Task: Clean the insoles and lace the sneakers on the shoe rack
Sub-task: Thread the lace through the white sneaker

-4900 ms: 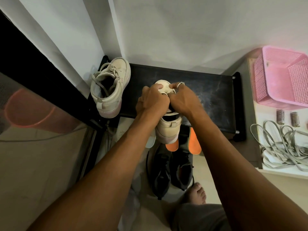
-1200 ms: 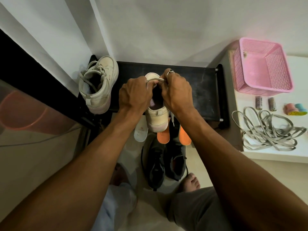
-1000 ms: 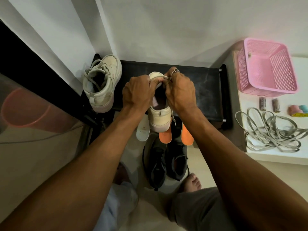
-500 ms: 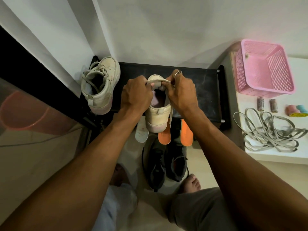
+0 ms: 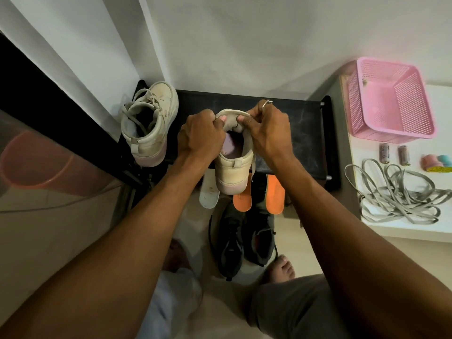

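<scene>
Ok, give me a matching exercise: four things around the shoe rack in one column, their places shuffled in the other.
Things
1. laced white sneaker
2. pink basket
3. orange insoles
4. black sneakers

Places
A. on the floor by the bare foot
B. left end of the shoe rack
C. on the white surface right of the rack
D. poking out from under the rack's front edge

Pairs: 1-B, 2-C, 3-D, 4-A

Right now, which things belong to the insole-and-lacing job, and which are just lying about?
Job: held cream sneaker, flat grey lace pinched by left hand and right hand; laced cream sneaker; orange insoles; white insole; black sneakers; tangled grey laces.
Lying about: pink plastic basket; two small batteries.
</scene>
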The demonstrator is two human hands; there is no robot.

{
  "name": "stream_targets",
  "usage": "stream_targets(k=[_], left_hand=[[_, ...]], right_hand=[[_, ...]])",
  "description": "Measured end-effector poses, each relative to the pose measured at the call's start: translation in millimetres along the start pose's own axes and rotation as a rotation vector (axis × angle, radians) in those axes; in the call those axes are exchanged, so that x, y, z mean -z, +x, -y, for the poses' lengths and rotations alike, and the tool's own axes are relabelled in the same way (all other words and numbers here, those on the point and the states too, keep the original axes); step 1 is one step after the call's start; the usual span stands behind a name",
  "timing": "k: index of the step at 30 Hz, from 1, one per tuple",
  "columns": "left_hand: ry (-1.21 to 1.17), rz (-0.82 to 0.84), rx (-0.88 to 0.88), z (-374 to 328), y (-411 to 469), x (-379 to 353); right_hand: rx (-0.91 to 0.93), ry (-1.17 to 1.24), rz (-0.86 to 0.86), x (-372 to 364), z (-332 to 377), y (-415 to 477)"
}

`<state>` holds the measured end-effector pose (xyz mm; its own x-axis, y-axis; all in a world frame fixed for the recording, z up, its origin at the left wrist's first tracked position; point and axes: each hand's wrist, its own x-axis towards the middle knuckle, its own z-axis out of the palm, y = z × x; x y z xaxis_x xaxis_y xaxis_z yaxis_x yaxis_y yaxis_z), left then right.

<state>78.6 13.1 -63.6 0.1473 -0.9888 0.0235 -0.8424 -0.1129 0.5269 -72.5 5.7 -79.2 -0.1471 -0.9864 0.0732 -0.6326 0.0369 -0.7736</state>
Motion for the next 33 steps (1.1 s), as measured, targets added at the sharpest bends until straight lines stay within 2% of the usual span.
stream_targets(k=[8,12,16,19,25,28,33], left_hand=[[-0.047,0.222,-0.011,3.9,5.2,21.4],[-0.033,0.277,-0.007,0.5,-1.3,26.0],[-0.019,0.35,0.035,-0.6,-4.5,31.3],[-0.019,0.398,0.132,-0.6,-6.0,36.5],[-0.135,0.386,0.282,-3.1,-6.0,43.1],[-0.14,0.432,0.325,-1.6,-5.8,47.1],[-0.189,0.499,0.375,-10.7,-10.2,56.1]], right_hand=[[-0.23,0.204,0.332,35.2,12.8,1.9],[-0.311,0.144,0.402,38.6,17.2,-2.1],[-0.337,-0.045,0.412,38.8,19.4,-4.5],[-0.277,-0.241,0.376,36.9,21.4,-3.5],[-0.153,-0.565,0.316,42.4,37.3,-9.0],[-0.164,-0.558,0.359,46.6,41.7,-9.1],[-0.214,-0.339,0.421,43.2,45.7,-7.5]])
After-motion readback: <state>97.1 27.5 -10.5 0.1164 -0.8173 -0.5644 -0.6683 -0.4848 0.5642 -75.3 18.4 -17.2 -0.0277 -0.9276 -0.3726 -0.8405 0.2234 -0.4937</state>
